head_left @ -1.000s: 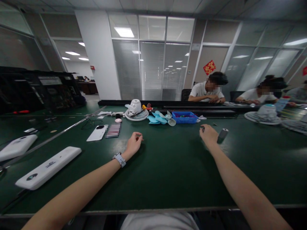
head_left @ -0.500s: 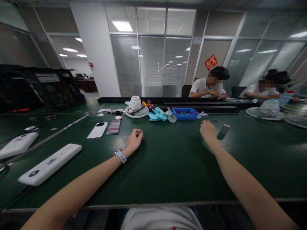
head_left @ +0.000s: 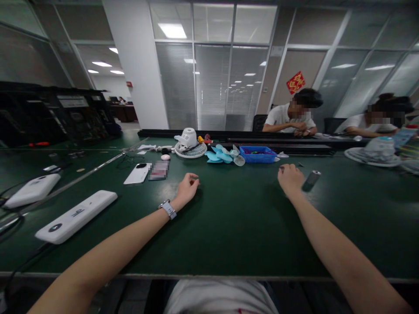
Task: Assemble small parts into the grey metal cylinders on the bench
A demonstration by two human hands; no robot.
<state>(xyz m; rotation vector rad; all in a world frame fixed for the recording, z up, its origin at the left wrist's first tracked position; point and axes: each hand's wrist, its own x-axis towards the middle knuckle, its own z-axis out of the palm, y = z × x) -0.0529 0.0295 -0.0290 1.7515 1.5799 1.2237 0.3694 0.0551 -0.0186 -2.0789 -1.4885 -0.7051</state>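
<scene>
My left hand (head_left: 187,188), with a pale watch strap on its wrist, lies on the green table, loosely curved. A gap shows between its thumb and fingers, and nothing is in it. Left of it are a white phone (head_left: 137,173) and a blurred-out flat item (head_left: 159,169). My right hand (head_left: 290,179) rests on the table with its back toward me; its fingers bend down and away, so their tips are mostly hidden. Just right of it, apart from the knuckles, stands a small grey metal cylinder (head_left: 310,180).
Along the back lie a white fan part with a round grille (head_left: 190,149), light-blue fan blades (head_left: 219,154), clear blades (head_left: 238,157) and a blue tray (head_left: 258,154). A long white device (head_left: 77,218) lies front left. Two people (head_left: 293,120) sit across the table, near another fan.
The whole view has shifted slightly, with everything a little farther right. Both hands stay in about the same places on the table.
</scene>
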